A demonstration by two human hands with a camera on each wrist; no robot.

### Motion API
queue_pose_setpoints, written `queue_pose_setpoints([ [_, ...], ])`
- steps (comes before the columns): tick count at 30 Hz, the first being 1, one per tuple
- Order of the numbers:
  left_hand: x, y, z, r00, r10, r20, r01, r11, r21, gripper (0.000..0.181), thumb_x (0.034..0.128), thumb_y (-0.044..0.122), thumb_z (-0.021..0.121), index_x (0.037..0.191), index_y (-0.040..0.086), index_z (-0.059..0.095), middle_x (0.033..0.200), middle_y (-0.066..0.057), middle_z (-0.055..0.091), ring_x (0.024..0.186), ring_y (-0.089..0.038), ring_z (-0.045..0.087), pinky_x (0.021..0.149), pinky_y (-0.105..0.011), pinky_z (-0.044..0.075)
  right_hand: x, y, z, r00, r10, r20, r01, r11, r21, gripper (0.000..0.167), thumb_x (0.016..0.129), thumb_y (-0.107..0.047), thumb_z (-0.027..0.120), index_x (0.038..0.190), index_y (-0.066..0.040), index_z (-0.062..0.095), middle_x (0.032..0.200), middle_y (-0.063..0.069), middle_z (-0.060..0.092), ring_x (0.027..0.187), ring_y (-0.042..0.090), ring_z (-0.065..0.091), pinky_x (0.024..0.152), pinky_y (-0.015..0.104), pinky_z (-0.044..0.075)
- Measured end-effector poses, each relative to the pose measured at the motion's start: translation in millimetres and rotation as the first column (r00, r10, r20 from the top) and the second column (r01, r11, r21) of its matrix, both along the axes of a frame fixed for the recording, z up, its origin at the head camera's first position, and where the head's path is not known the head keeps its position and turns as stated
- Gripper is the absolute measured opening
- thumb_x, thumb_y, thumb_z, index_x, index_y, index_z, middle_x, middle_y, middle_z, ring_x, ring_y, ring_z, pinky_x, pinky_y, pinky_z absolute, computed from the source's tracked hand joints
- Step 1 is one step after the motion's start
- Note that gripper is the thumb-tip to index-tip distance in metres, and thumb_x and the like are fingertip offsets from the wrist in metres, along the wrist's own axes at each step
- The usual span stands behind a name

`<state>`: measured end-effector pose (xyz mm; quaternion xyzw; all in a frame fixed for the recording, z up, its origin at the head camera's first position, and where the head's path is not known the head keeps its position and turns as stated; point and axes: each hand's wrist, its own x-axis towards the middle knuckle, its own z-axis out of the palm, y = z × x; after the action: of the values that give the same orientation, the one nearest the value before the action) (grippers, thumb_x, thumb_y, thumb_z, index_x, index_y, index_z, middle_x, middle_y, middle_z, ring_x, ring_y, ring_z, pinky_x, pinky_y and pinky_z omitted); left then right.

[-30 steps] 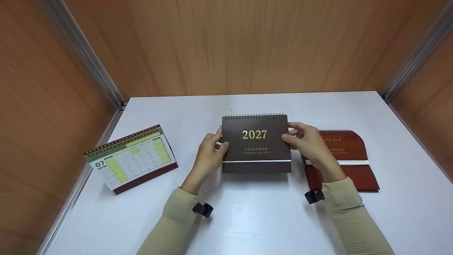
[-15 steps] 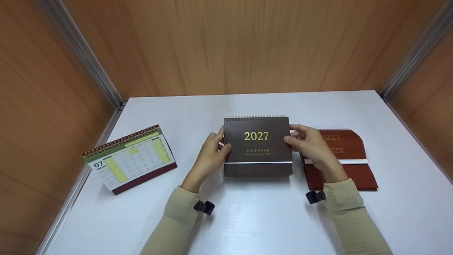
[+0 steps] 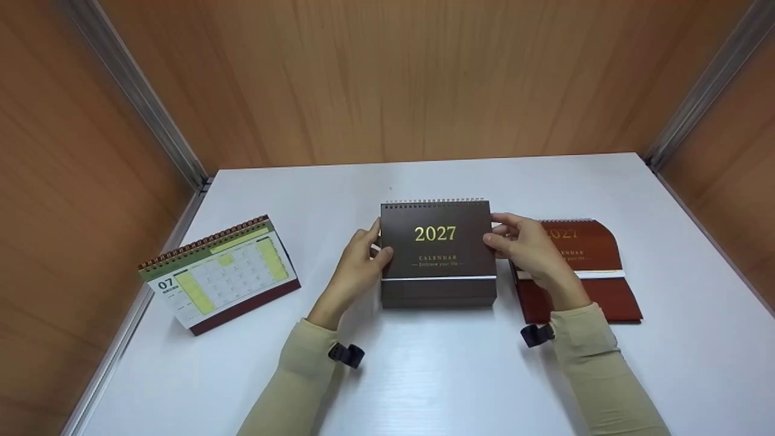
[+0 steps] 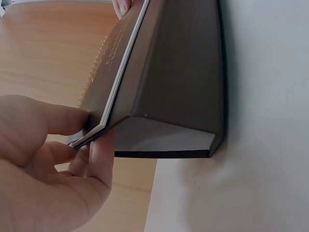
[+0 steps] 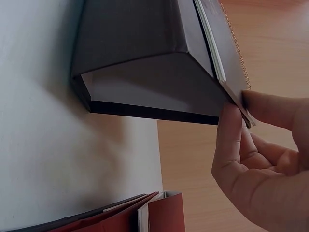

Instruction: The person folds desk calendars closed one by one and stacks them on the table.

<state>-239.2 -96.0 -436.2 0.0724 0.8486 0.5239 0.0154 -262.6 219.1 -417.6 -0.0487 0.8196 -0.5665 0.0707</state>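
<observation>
A dark brown 2027 desk calendar (image 3: pixel 438 248) stands at the middle of the table, its spiral binding at the top. The left hand (image 3: pixel 357 266) pinches its left edge, thumb on the front cover. On the opposite edge, the right hand (image 3: pixel 533 251) pinches the pages and cover between thumb and fingers. In the left wrist view the calendar (image 4: pixel 181 63) shows its folded base from the side, with the left hand (image 4: pixel 53 164) at the page edges. The right wrist view has the hollow side of the calendar (image 5: pixel 130 34) beside the right hand (image 5: pixel 265 154).
A red 2027 calendar (image 3: pixel 605 300) lies right of the brown one, partly behind the right hand and wrist. At the left, a tilted calendar with a green and yellow page (image 3: pixel 233 272) stands on the white table (image 3: pixel 412 381). Wooden panels (image 3: pixel 387 79) enclose the back and sides.
The brown calendar has come slightly down toward the front of the table, and more of its base front shows. Both hands keep their hold on its edges.
</observation>
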Motion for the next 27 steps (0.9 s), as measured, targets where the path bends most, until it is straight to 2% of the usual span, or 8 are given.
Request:
queue_pose_setpoints([
  [4,-1.3,0.5,-3.3,1.000,0.001,-0.002,-0.001,1.000,0.012,0.068,0.1069,0.012,0.059,0.168,0.012,0.030,0.121,-0.013,0.054,0.106,-0.023,0.055,0.085,-0.034,0.052,-1.5,-0.9,-2.0,1.000,-0.012,-0.009,0.012,1.000,0.006,0.058,0.103,-0.005,0.067,0.156,0.005,0.046,0.121,0.022,0.067,0.096,0.014,0.069,0.087,0.027,0.063],
  [8,-2.4,0.9,-6.4,1.000,0.011,0.024,-0.012,0.999,0.047,0.069,0.1071,0.013,0.059,0.168,0.011,0.028,0.134,-0.014,0.047,0.120,-0.026,0.054,0.098,-0.038,0.054,-2.9,-2.5,-5.5,0.999,-0.020,-0.027,0.020,1.000,0.022,0.056,0.103,-0.003,0.065,0.156,0.006,0.046,0.123,0.023,0.065,0.098,0.017,0.068,0.088,0.027,0.063],
  [13,-2.9,1.4,-8.6,0.998,0.017,0.056,-0.020,0.998,0.059,0.069,0.1075,0.015,0.059,0.169,0.013,0.027,0.152,-0.016,0.040,0.137,-0.031,0.049,0.112,-0.044,0.051,-1.4,-3.2,-7.8,0.998,-0.021,-0.051,0.024,0.998,0.053,0.055,0.104,-0.003,0.064,0.156,0.006,0.047,0.126,0.023,0.063,0.102,0.020,0.065,0.089,0.025,0.062],
  [17,-2.8,2.2,-9.9,0.998,0.011,0.067,-0.016,0.997,0.076,0.070,0.1080,0.014,0.059,0.169,0.012,0.025,0.156,-0.017,0.040,0.140,-0.035,0.051,0.113,-0.046,0.051,0.6,-3.7,-7.7,0.997,-0.019,-0.074,0.026,0.995,0.100,0.054,0.104,-0.006,0.065,0.155,0.004,0.049,0.124,0.021,0.062,0.099,0.021,0.060,0.084,0.022,0.058],
  [23,-2.8,2.4,-11.4,0.998,-0.011,0.065,0.005,0.996,0.093,0.070,0.1083,0.011,0.058,0.169,0.011,0.024,0.154,-0.018,0.041,0.137,-0.036,0.053,0.112,-0.045,0.052,1.5,-7.0,-11.1,0.997,-0.017,-0.072,0.029,0.985,0.171,0.059,0.104,-0.008,0.065,0.159,-0.001,0.046,0.131,0.022,0.057,0.098,0.024,0.057,0.073,0.027,0.050],
  [27,-2.6,1.5,-12.4,0.997,-0.022,0.070,0.014,0.994,0.110,0.071,0.1083,0.010,0.058,0.170,0.013,0.023,0.154,-0.017,0.039,0.136,-0.034,0.052,0.111,-0.043,0.052,2.4,-10.5,-12.8,0.998,-0.016,-0.060,0.026,0.983,0.183,0.062,0.105,-0.009,0.064,0.162,-0.001,0.042,0.141,0.025,0.050,0.108,0.030,0.060,0.078,0.030,0.053],
])
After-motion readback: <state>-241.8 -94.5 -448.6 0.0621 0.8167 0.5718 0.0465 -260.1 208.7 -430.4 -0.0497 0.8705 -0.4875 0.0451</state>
